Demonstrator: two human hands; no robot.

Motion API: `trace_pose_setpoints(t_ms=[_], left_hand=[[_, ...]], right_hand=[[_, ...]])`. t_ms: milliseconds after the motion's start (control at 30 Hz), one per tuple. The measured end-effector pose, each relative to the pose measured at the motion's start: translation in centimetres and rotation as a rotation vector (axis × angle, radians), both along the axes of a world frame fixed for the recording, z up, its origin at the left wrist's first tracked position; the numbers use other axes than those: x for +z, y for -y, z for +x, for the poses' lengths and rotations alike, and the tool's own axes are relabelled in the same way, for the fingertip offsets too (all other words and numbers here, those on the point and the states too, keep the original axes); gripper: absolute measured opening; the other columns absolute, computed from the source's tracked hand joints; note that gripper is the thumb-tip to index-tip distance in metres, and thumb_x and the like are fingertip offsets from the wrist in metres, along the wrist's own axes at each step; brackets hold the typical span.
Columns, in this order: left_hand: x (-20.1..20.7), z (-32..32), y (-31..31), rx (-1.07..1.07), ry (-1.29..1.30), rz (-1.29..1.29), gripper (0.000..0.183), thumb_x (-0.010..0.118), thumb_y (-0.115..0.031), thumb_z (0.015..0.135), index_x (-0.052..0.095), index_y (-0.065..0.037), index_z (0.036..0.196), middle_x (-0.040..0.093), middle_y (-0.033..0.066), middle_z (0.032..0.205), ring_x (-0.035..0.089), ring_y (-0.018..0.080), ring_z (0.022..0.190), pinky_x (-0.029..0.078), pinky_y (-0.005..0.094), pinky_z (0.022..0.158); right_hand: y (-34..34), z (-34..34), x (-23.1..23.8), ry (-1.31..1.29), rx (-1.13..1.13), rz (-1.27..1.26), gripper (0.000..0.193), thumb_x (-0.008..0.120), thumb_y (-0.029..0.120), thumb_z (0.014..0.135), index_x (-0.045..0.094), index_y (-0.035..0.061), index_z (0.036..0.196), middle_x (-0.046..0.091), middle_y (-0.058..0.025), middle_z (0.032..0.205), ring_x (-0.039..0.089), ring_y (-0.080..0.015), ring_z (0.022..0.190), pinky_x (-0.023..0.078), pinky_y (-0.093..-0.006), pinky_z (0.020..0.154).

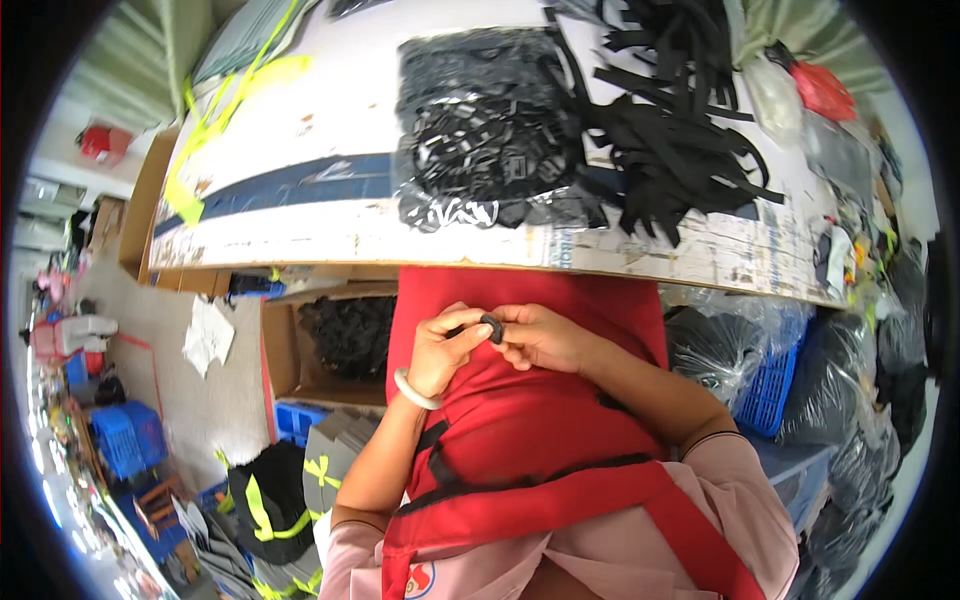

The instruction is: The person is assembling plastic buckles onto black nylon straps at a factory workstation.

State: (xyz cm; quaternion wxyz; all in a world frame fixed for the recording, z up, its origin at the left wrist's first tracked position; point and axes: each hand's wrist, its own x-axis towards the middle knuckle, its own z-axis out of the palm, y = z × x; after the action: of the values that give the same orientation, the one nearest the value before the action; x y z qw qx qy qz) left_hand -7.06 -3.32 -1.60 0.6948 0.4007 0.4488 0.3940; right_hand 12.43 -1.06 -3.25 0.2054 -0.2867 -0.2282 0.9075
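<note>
Over my lap, in front of the red apron, my two hands meet. Between them is a small dark piece, curved and too small to name surely. My left hand, with a pale bangle at the wrist, pinches it between thumb and finger. From the other side, the fingers of my right hand close on the same piece. On the table beyond lies a clear plastic bag of black buckles. Cut black straps are heaped to its right.
The white table's near edge runs just past my hands. Yellow-green tape trails over its left side. Below stands a cardboard box of black pieces. Right of my lap are a blue basket and stuffed plastic bags.
</note>
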Motion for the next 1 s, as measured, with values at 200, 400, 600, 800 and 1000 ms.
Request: trace_pose_setpoints(t_ms=[200,400,600,800,1000], left_hand=[[-1.6,1.2,-1.2,0.177,0.714,-0.637,0.019,0.06,-0.023,0.093,0.061,-0.006,0.102,0.06,0.0025,0.085,0.056,0.015,0.076,0.045,0.0238,0.052],[-0.9,1.8,-0.4,0.105,0.689,-0.768,0.021,0.057,-0.03,0.094,0.057,-0.012,0.105,0.052,0.002,0.081,0.05,0.0149,0.069,0.043,0.0197,0.049],[-2.7,2.2,0.4,0.015,0.718,-0.593,0.018,0.058,-0.031,0.094,0.051,-0.017,0.085,0.041,-0.0055,0.068,0.036,0.0058,0.056,0.026,0.0174,0.044],[-1.9,1.7,0.3,0.094,0.45,-0.409,0.021,0.065,-0.025,0.09,0.059,-0.006,0.083,0.047,-0.0009,0.064,0.038,0.0059,0.052,0.026,0.0191,0.039],[-1.0,1.8,-0.4,0.197,0.12,-0.058,0.011,0.068,-0.011,0.087,0.065,-0.002,0.081,0.053,-0.0013,0.062,0.046,0.0072,0.056,0.037,0.0231,0.049]], right_hand=[[-0.5,5.4,6.3,0.933,-0.418,1.058,0.011,0.06,0.012,0.09,0.062,0.0043,0.099,0.063,-0.0039,0.081,0.058,-0.0102,0.062,0.047,-0.0234,0.055],[-6.3,11.5,9.7,1.478,-0.546,1.483,0.028,0.068,0.003,0.074,0.067,0.0094,0.101,0.061,-0.009,0.1,0.055,-0.0302,0.095,0.045,-0.0369,0.085],[-9.6,16.2,3.3,1.529,-0.474,1.796,0.017,0.06,0.01,0.084,0.07,0.0075,0.098,0.065,-0.0099,0.105,0.056,-0.027,0.103,0.04,-0.0388,0.094],[-7.5,16.0,9.3,1.432,-0.829,1.754,0.022,0.053,0.003,0.094,0.062,-0.0015,0.114,0.064,-0.0125,0.108,0.058,-0.0241,0.101,0.044,-0.0338,0.092],[-0.1,6.6,14.9,1.173,-0.447,1.386,0.021,0.055,0.001,0.089,0.064,-0.0014,0.109,0.066,-0.0117,0.104,0.061,-0.0198,0.09,0.049,-0.0309,0.079]])
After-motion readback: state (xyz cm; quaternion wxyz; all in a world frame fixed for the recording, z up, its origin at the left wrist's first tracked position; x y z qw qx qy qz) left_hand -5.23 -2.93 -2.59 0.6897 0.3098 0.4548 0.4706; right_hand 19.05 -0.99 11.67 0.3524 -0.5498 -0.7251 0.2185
